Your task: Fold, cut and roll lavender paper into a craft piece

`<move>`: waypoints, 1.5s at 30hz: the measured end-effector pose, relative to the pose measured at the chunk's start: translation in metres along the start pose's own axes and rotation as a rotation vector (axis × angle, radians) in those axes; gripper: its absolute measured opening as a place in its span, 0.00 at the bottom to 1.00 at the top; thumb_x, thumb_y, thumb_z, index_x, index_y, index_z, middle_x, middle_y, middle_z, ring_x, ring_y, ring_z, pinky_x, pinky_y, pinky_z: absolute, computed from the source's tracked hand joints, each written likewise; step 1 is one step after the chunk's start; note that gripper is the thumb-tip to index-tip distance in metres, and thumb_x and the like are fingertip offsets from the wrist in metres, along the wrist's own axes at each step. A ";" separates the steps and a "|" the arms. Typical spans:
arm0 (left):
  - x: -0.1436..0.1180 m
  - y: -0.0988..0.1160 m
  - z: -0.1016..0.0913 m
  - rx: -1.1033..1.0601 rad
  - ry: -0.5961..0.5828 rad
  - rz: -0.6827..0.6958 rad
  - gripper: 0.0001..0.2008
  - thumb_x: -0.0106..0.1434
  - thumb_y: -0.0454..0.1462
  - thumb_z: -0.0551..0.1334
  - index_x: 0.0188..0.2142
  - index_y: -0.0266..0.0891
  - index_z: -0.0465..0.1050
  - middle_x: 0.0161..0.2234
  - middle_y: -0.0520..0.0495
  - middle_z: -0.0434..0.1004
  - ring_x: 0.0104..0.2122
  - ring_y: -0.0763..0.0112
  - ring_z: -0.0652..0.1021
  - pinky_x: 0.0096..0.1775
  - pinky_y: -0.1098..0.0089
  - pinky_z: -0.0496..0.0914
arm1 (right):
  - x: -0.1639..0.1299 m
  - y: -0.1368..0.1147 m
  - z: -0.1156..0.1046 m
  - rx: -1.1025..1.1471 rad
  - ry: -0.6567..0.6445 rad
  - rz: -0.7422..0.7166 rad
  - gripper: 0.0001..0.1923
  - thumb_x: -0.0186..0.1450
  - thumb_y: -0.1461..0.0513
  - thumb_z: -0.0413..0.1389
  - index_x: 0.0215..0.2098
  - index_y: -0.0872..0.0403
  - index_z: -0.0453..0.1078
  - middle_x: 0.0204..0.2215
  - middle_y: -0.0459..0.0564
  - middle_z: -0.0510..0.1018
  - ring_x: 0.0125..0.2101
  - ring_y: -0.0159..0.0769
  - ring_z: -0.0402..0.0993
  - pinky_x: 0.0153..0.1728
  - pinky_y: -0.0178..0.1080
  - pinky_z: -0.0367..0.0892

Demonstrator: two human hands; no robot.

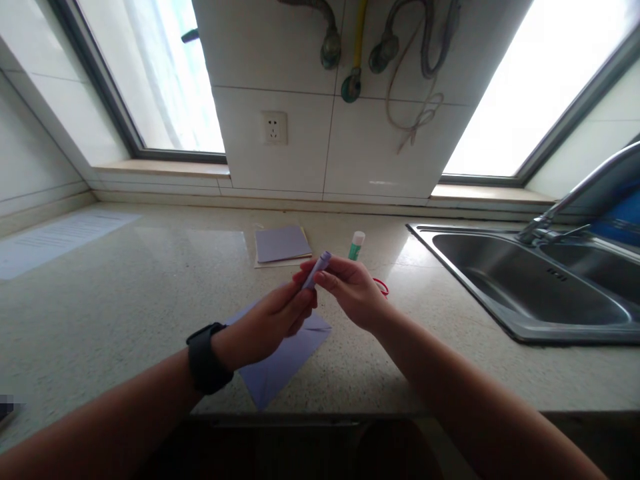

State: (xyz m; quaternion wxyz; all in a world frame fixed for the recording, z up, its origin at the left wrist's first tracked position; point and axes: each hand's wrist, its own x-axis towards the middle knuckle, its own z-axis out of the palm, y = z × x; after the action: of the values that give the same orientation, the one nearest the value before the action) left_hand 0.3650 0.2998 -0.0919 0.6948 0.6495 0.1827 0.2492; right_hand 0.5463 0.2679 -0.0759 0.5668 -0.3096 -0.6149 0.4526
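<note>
A small tube of rolled purple paper (318,270) is held between both hands above the counter, tilted up to the right. My left hand (280,310), below a dark wristwatch, is closed round its lower part. My right hand (353,287) grips it from the right near the upper end. Beneath my left hand lies a creased purple paper sheet (283,363), partly covered by that hand. Beyond the hands a green glue stick (355,245) with a white cap stands upright. A red loop (381,287), perhaps a scissors handle, shows behind my right hand.
A stack of purple paper (283,244) rests at the back of the speckled counter (165,300). Printed sheets (65,240) lie at the far left. On the right is a steel sink (505,280) with a faucet (575,193). A wall socket (275,128) and hoses are above.
</note>
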 end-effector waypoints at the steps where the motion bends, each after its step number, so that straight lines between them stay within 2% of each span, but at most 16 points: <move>1: -0.001 0.003 0.000 -0.094 -0.085 -0.069 0.18 0.71 0.53 0.56 0.38 0.41 0.63 0.25 0.58 0.53 0.21 0.79 0.54 0.21 0.76 0.51 | -0.001 -0.002 -0.001 0.029 -0.030 0.012 0.12 0.67 0.56 0.62 0.47 0.52 0.77 0.39 0.51 0.83 0.41 0.36 0.79 0.47 0.43 0.73; 3: -0.004 0.010 -0.001 -0.235 -0.244 -0.199 0.20 0.71 0.54 0.55 0.34 0.41 0.60 0.23 0.60 0.47 0.19 0.80 0.49 0.20 0.76 0.47 | -0.003 -0.007 -0.005 0.083 -0.096 0.014 0.14 0.68 0.55 0.62 0.49 0.51 0.76 0.42 0.52 0.83 0.45 0.37 0.79 0.50 0.44 0.72; 6: -0.007 0.020 -0.006 -0.286 -0.389 -0.322 0.19 0.70 0.53 0.57 0.35 0.40 0.61 0.24 0.59 0.48 0.19 0.80 0.51 0.20 0.76 0.47 | -0.006 -0.021 -0.015 -0.027 -0.197 -0.052 0.17 0.70 0.54 0.59 0.54 0.50 0.72 0.46 0.53 0.81 0.46 0.38 0.78 0.49 0.44 0.72; 8: -0.007 0.025 -0.013 -0.239 -0.412 -0.362 0.19 0.71 0.52 0.57 0.35 0.40 0.61 0.24 0.59 0.49 0.19 0.80 0.52 0.20 0.76 0.46 | -0.007 -0.032 -0.022 -0.332 -0.249 -0.139 0.15 0.72 0.55 0.57 0.53 0.51 0.71 0.45 0.53 0.80 0.45 0.38 0.77 0.46 0.43 0.71; 12: -0.006 0.031 -0.031 -0.111 -0.406 -0.422 0.17 0.72 0.50 0.56 0.34 0.40 0.61 0.24 0.58 0.49 0.19 0.80 0.50 0.19 0.76 0.45 | -0.007 -0.044 -0.034 -1.085 -0.309 -0.333 0.12 0.74 0.55 0.52 0.44 0.53 0.73 0.38 0.53 0.77 0.41 0.39 0.72 0.45 0.43 0.65; 14: -0.006 0.033 -0.038 -0.069 -0.435 -0.461 0.18 0.73 0.50 0.55 0.34 0.39 0.62 0.24 0.58 0.50 0.19 0.80 0.50 0.19 0.75 0.44 | -0.007 -0.042 -0.035 -1.229 -0.357 -0.412 0.15 0.76 0.54 0.48 0.38 0.54 0.71 0.34 0.52 0.75 0.37 0.39 0.69 0.41 0.43 0.63; 18: -0.008 0.035 -0.042 0.039 -0.506 -0.502 0.20 0.72 0.53 0.54 0.35 0.39 0.63 0.25 0.57 0.51 0.21 0.78 0.51 0.20 0.74 0.46 | -0.009 -0.032 -0.029 -1.257 -0.402 -0.484 0.20 0.76 0.53 0.44 0.31 0.51 0.65 0.30 0.50 0.72 0.33 0.38 0.65 0.37 0.42 0.60; 20: -0.009 0.037 -0.039 0.181 -0.473 -0.441 0.21 0.72 0.54 0.53 0.36 0.40 0.63 0.27 0.56 0.54 0.22 0.77 0.55 0.22 0.74 0.51 | -0.009 -0.027 -0.027 -1.241 -0.362 -0.480 0.20 0.76 0.53 0.43 0.29 0.51 0.62 0.27 0.49 0.70 0.31 0.37 0.64 0.36 0.42 0.59; 24: -0.008 0.042 -0.026 0.688 -0.303 -0.105 0.19 0.75 0.51 0.48 0.39 0.40 0.66 0.33 0.51 0.66 0.31 0.71 0.67 0.33 0.71 0.65 | -0.008 -0.017 -0.027 -1.100 -0.217 -0.413 0.20 0.77 0.55 0.42 0.27 0.50 0.57 0.24 0.46 0.66 0.27 0.35 0.61 0.33 0.40 0.58; 26: -0.007 0.041 -0.022 0.928 -0.210 0.027 0.17 0.76 0.48 0.47 0.41 0.40 0.67 0.36 0.48 0.72 0.36 0.67 0.71 0.40 0.66 0.67 | -0.007 -0.012 -0.028 -1.031 -0.154 -0.323 0.21 0.77 0.55 0.41 0.26 0.51 0.56 0.23 0.45 0.64 0.26 0.33 0.60 0.32 0.39 0.57; 30: -0.005 0.035 -0.022 1.140 -0.117 0.088 0.16 0.77 0.44 0.46 0.45 0.39 0.69 0.39 0.45 0.77 0.39 0.64 0.76 0.44 0.63 0.68 | -0.005 -0.007 -0.028 -1.060 -0.094 -0.130 0.23 0.77 0.54 0.41 0.25 0.52 0.57 0.22 0.43 0.64 0.25 0.31 0.59 0.30 0.37 0.56; 33: -0.005 0.030 -0.027 1.174 -0.124 0.045 0.17 0.77 0.45 0.46 0.42 0.40 0.69 0.36 0.47 0.78 0.35 0.65 0.78 0.39 0.66 0.68 | -0.006 -0.012 -0.024 -1.148 -0.068 -0.146 0.17 0.76 0.54 0.44 0.32 0.53 0.63 0.28 0.47 0.70 0.28 0.33 0.64 0.32 0.38 0.57; 35: -0.006 0.028 -0.027 1.299 -0.098 0.017 0.16 0.76 0.45 0.49 0.41 0.39 0.70 0.34 0.47 0.79 0.32 0.64 0.78 0.35 0.66 0.67 | -0.007 -0.017 -0.020 -1.189 -0.089 -0.180 0.11 0.73 0.54 0.50 0.41 0.54 0.65 0.36 0.51 0.75 0.35 0.36 0.69 0.36 0.39 0.60; 38: -0.008 0.023 -0.019 1.662 -0.021 0.105 0.09 0.73 0.38 0.54 0.42 0.37 0.71 0.32 0.44 0.78 0.29 0.62 0.78 0.29 0.66 0.63 | -0.007 -0.021 -0.015 -1.157 -0.223 -0.084 0.15 0.66 0.56 0.59 0.48 0.53 0.65 0.41 0.52 0.77 0.40 0.39 0.72 0.39 0.40 0.62; 41: -0.005 0.020 -0.005 1.950 0.033 0.315 0.10 0.69 0.28 0.53 0.42 0.35 0.72 0.30 0.43 0.75 0.28 0.61 0.75 0.28 0.65 0.61 | -0.004 -0.018 -0.015 -1.022 -0.403 0.158 0.15 0.61 0.60 0.61 0.44 0.52 0.66 0.33 0.46 0.77 0.31 0.34 0.71 0.31 0.36 0.62; 45: 0.007 0.024 0.016 2.046 0.093 0.466 0.10 0.66 0.26 0.53 0.37 0.37 0.70 0.29 0.43 0.74 0.29 0.59 0.74 0.29 0.63 0.62 | 0.004 -0.012 -0.025 -0.883 -0.507 0.326 0.05 0.59 0.65 0.57 0.32 0.53 0.64 0.23 0.41 0.72 0.24 0.29 0.67 0.24 0.33 0.59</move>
State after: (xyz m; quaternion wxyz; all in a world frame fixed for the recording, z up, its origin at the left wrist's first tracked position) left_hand 0.3771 0.2921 -0.0660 -0.2582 0.9358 0.2030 0.1282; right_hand 0.5718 0.2717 -0.0652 0.1387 -0.4911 -0.8083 0.2938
